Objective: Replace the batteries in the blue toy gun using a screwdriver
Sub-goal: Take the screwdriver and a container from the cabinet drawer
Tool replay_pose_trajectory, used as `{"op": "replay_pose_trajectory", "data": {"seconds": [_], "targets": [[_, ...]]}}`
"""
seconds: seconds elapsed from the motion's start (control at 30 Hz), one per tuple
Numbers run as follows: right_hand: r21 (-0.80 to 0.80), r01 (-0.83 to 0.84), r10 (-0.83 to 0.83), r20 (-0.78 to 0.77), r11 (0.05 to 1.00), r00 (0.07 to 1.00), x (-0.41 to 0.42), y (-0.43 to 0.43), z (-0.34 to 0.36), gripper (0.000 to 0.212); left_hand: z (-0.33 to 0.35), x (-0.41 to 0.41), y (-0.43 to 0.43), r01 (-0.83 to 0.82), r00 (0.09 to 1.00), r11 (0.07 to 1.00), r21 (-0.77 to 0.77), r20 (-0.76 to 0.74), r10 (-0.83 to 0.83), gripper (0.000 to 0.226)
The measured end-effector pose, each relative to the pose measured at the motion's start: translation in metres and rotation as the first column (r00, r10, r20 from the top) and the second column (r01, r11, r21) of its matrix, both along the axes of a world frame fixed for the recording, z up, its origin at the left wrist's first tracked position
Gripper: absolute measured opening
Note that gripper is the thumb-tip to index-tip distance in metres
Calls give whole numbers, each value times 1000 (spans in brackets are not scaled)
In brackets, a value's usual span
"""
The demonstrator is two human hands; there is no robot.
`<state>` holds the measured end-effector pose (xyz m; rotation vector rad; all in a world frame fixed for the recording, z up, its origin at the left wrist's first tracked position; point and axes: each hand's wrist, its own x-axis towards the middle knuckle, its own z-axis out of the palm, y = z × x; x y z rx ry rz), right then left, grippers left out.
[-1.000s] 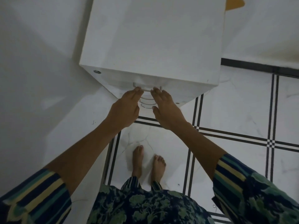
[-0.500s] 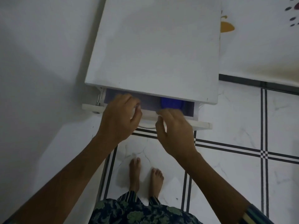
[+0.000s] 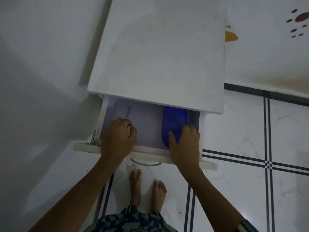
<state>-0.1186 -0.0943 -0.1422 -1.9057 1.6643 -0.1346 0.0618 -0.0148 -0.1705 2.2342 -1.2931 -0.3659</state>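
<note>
Two bare feet [image 3: 135, 185] stand on the tiled floor [image 3: 234, 190], just below the drawer [image 3: 150, 155] front. Half a second ago that drawer was open only a crack, with both hands on its front edge. Now it is drawn well out of the cabinet [image 3: 158, 56], its handle [image 3: 145, 162] is let go, and both hands are inside.

The left hand [image 3: 117, 136] has its fingers curled tight round something it hides. A thin metal shaft sticks out beyond the knuckles, so I judge this to be the screwdriver [image 3: 128, 113]. The right hand [image 3: 184, 141] wraps over the near end of a blue plastic thing lying along the drawer's right side, thumb on one flank and fingers over the other. I take it for the gun [image 3: 173, 119], though its shape is unclear.

Fetching is thus under way; no screw is touched yet. The drawer shows only these two things on its pale lilac bottom. I see no batteries, and the back of the drawer is hidden under the cabinet top.
</note>
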Motion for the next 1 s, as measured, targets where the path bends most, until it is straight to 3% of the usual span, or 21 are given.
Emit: {"op": "replay_pose_trajectory", "data": {"seconds": [0.1, 0.23, 0.33, 0.4, 0.57, 0.67, 0.8, 0.9, 1.0], "targets": [[152, 163, -165, -2, 975, 986, 4, -16, -6, 56, -8, 6, -7, -103, 994, 993, 64, 48, 100, 21], [427, 332, -385, 42, 841, 922, 2, -27, -16, 60, -22, 13, -13, -153, 984, 837, 525, 0, 180, 32], [519, 354, -452, 71, 778, 889, -8, -33, -25, 51, -26, 15, -18, -89, 975, 737, 671, -92, 201, 20], [623, 293, -463, 126, 725, 877, -12, -33, -24, 42, -25, 18, -18, -93, 961, 756, 648, -139, 238, 17], [741, 163, -539, 301, 652, 787, -19, -31, 5, 24, 28, 10, 1, -278, 911, 906, 319, -213, 354, 40], [795, 46, -531, 359, 604, 767, -28, -35, 30, 42, 68, -10, 27, -377, 860, 897, 229, -272, 431, 46], [833, -91, -490, 405, 546, 772, -35, -33, 53, 58, 68, -42, 58, -374, 811, 882, 286, -361, 460, 59], [827, -159, -458, 447, 539, 768, -39, -28, 59, 65, 59, -63, 64, -419, 801, 886, 200, -378, 464, 55], [796, -227, -444, 520, 561, 729, -42, -26, 65, 66, 52, -75, 67, -487, 719, 853, 186, -469, 513, 48]]}}
